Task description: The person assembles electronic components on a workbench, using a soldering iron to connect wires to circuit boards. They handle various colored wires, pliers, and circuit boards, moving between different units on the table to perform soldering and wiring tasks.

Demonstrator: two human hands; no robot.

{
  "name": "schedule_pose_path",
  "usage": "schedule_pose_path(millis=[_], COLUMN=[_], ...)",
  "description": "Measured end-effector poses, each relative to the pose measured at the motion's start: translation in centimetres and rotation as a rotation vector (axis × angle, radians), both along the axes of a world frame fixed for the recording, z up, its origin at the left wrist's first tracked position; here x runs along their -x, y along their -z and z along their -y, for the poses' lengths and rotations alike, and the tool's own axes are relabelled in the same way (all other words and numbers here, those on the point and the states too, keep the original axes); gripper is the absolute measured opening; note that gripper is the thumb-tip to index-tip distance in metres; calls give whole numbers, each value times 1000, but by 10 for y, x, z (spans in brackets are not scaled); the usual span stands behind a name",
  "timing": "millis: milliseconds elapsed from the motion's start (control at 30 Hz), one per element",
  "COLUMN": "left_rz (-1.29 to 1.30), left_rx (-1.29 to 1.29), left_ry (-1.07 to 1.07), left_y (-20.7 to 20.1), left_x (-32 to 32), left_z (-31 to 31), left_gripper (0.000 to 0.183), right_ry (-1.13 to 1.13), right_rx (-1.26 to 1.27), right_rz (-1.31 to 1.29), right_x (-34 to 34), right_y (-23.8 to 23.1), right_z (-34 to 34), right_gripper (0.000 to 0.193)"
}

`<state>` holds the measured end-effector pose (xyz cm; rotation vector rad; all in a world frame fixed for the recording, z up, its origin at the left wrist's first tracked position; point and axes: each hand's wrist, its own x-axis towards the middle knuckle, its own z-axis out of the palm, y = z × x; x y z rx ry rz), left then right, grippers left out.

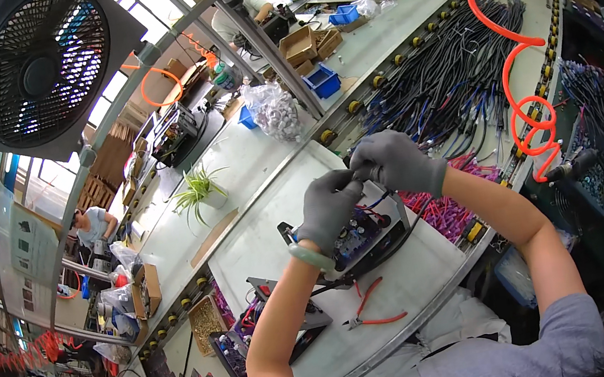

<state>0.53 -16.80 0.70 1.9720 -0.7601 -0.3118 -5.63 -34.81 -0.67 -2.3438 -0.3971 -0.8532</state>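
My left hand [328, 208] and my right hand [395, 160], both in grey gloves, meet above an open electronic unit [364, 235]. The fingers of both are closed and pinched together at its far end. What they hold between the fingertips is too small and hidden to make out. Inside the unit a circuit board with blue and purple parts shows, partly covered by my left hand. A black cable [396, 241] runs along the unit's near side. Red-handled cutting pliers [371, 309] lie closer to me on the pale work board [430, 259], jaws apart from the unit.
Black cable bundles [449, 73] and pink-purple wires [445, 202] lie to the right. A coiled orange air hose [509, 56] hangs there. Another unit [236, 346] sits at lower left. Beyond are a potted plant [201, 192], a blue bin [322, 80] and a fan [42, 71].
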Motion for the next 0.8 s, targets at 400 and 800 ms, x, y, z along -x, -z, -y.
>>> schedule_pose_path(millis=[400,800], left_rz=[811,840], left_rx=[-538,-610], left_ry=[-63,-80], left_y=[32,36], left_x=[-8,-7], left_z=[6,13], left_gripper=[18,16], right_ry=[73,105], right_rx=[-166,-185], right_rz=[-519,-595], right_x=[-20,-16], right_y=[35,24], right_z=[-5,-6], right_gripper=[26,26])
